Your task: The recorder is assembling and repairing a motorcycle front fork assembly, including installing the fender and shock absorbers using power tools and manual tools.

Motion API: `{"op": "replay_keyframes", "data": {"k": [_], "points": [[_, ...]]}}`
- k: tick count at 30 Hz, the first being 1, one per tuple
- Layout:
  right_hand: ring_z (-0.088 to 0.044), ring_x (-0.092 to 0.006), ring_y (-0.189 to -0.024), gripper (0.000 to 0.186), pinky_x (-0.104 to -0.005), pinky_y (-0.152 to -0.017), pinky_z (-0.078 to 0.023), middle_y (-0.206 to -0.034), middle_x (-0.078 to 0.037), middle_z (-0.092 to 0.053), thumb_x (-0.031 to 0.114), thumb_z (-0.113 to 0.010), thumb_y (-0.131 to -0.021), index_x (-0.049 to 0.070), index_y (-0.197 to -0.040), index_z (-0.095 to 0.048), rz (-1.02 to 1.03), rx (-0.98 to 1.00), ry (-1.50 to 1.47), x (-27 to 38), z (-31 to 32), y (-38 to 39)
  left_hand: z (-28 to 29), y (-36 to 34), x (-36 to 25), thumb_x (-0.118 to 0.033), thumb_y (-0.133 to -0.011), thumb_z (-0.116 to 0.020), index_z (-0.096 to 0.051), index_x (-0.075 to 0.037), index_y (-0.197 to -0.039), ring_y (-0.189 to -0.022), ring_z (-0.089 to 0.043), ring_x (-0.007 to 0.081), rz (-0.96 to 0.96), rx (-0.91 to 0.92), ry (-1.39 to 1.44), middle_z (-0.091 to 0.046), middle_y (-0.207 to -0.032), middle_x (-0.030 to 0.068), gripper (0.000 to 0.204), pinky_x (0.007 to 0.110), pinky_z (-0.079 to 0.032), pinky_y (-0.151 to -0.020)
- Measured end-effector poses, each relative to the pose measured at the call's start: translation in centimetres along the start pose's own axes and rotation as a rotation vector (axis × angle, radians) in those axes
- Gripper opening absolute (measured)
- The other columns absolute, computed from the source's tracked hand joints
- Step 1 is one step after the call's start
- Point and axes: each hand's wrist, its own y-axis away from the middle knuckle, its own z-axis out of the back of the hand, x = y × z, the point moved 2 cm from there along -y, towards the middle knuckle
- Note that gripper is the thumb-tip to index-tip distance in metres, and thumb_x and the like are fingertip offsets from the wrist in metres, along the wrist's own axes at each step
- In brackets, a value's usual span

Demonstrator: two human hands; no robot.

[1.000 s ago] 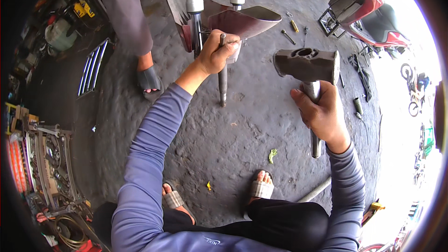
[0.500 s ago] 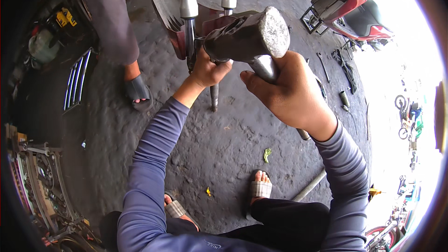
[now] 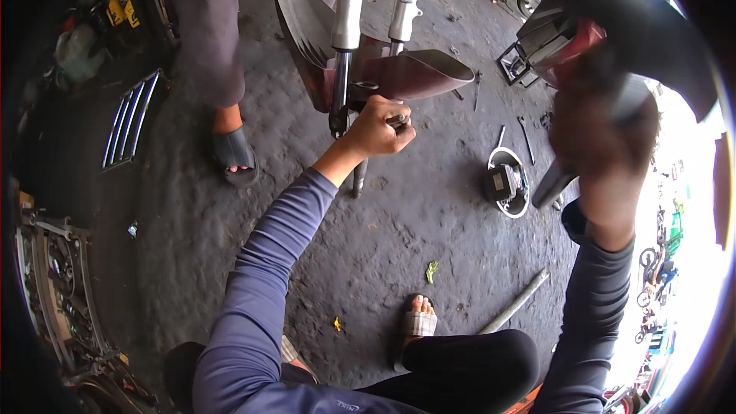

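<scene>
A motorcycle front fork with two silver legs [image 3: 349, 8] stands ahead of me, its dark red mudguard [image 3: 414, 75] between and around the legs. Against its lower end, my left hand [image 3: 376, 132] is closed round a short metal rod [image 3: 397, 119], whose round end shows above the fingers. Below that hand a dark shaft [image 3: 358, 178] points down; its upper part is hidden. Raised at the right, my right hand [image 3: 613, 161] grips a large hammer, blurred by motion. The dark hammer head [image 3: 636, 23] is up and the handle's end [image 3: 553, 182] sticks out below the fist.
Another person's trousered leg [image 3: 205, 31] and black sandal [image 3: 234, 152] are at the left, close to the fork. On the dark floor lie a headlight-like round part [image 3: 507, 184], a wrench [image 3: 526, 140], a pipe [image 3: 517, 303] and a chrome rack [image 3: 130, 119]. A red scooter part stands far right.
My right hand has swung the hammer up and away to the right from above the left hand. The fork and my left hand sit slightly further right in view.
</scene>
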Motion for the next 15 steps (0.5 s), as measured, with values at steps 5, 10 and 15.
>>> {"op": "replay_keyframes", "data": {"k": [5,10,15], "points": [[-0.066,-0.0360,-0.081,0.012,-0.0434,-0.070,-0.053,-0.082,-0.021,-0.065,0.003,-0.062,-0.076,-0.002,-0.087,-0.064,0.061,0.120,0.036,-0.7,-3.2,3.3,-0.6,-1.1,-0.3,0.001,-0.069,-0.065,-0.038,-0.003,-0.055,-0.043,-0.037,0.0147,0.064,-0.001,-0.011,-0.038,-0.049,0.0073,0.030,0.030,-0.030,-0.044],[-0.063,-0.0381,-0.061,0.011,-0.0401,-0.062,-0.050,-0.067,-0.024,-0.061,0.006,-0.065,-0.080,-0.005,-0.083,-0.064,-0.323,0.256,-0.318,-3.8,-5.1,5.6,-0.9,-1.0,-0.4,-0.004,-0.071,-0.066,-0.046,0.000,-0.059,-0.048,-0.053,0.0328,0.064,0.017,-0.072,-0.050,-0.054,0.0173,0.023,0.038,-0.041,-0.049],[-0.054,-0.0107,-0.064,0.035,-0.0278,-0.059,-0.044,-0.071,-0.001,-0.056,0.006,-0.068,-0.084,0.000,-0.118,-0.060,-0.584,0.065,-0.580,-10.5,-3.3,11.7,-7.7,0.2,-3.7,-0.007,-0.077,-0.064,-0.049,0.001,-0.063,-0.044,-0.048,0.0283,0.137,0.140,-0.091,-0.045,-0.051,0.0160,0.022,0.038,-0.037,-0.047]]}}
